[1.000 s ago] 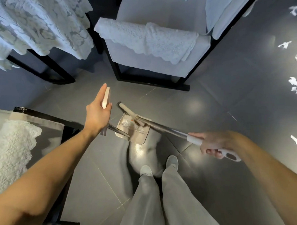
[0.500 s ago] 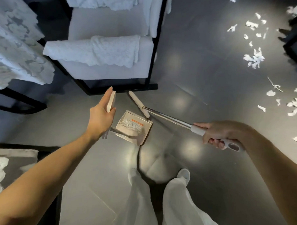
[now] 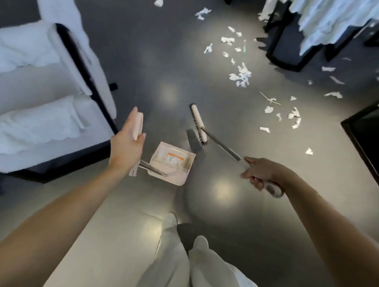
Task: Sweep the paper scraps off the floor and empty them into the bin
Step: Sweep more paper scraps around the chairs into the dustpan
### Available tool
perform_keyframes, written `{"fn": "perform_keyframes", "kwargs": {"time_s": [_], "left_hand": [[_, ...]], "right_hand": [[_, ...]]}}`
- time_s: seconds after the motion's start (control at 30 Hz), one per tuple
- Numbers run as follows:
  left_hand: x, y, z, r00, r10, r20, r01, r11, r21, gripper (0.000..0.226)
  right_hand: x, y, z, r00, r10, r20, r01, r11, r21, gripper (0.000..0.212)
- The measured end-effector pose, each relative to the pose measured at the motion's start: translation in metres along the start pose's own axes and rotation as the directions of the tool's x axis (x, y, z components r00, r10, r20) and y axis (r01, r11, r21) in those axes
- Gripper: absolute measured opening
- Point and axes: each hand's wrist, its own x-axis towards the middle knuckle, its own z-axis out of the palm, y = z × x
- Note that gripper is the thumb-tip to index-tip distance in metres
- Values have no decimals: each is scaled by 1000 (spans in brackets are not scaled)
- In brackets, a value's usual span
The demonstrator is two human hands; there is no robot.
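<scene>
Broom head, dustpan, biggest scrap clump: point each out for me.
Broom head (image 3: 198,125): head view, middle of its white back.
Dustpan (image 3: 177,176): head view, bare white lip below the comb teeth.
Biggest scrap clump (image 3: 242,76): head view, centre of the pile.

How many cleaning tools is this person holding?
2: a broom gripped by the right hand, and a long-handled dustpan held by the left hand, just left of it. No others visible.

Scattered paper scraps near broom, dustpan

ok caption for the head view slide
Left hand holds the dustpan, right hand the broom, paper scraps scattered ahead.
</scene>
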Motion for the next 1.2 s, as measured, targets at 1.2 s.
{"fn": "perform_keyframes", "kwargs": {"time_s": [1.2], "left_hand": [[380, 388, 544, 485, 495, 721, -589, 794, -149, 65]], "right_hand": [[175, 49, -419, 743, 609, -279, -79, 494, 866, 25]]}}
